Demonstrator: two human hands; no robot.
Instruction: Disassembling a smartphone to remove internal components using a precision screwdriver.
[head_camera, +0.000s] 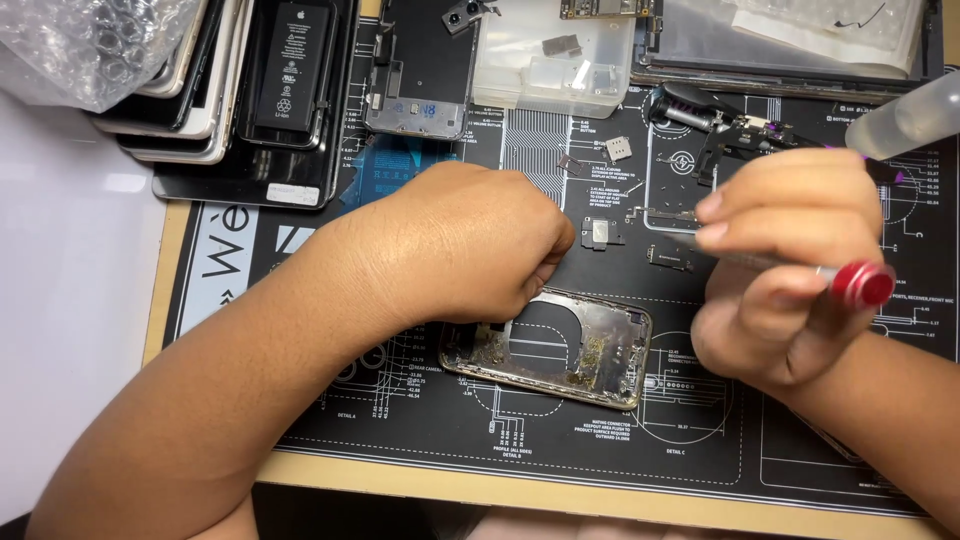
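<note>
**Two hands at a stripped phone frame on a repair mat**

A stripped phone frame (560, 348) lies tilted on the black mat (700, 440), near the middle of the view, its inside dirty with residue and a rounded opening showing the mat through it. The left hand (470, 250) is curled over the frame's upper left corner, fingertips pressed down on the edge; its grip is clenched on the frame. The right hand (785, 270) hovers just right of the frame, its grip closed round a thin screwdriver (800, 268) with a red cap at the near end; the tip points left and is hidden behind the fingers.

Small loose parts (603, 233) sit on the mat between the two hands, above the frame. Further up lies a black flex assembly (715, 125), and beside it a clear plastic tray (555, 65). At the top left a stack of phones (240, 90) rests partly on the mat, one showing its battery, with bubble wrap (80, 40) over the corner. A translucent bottle (905, 118) juts in at the upper right. The mat lies on a pale counter (70, 300).
</note>
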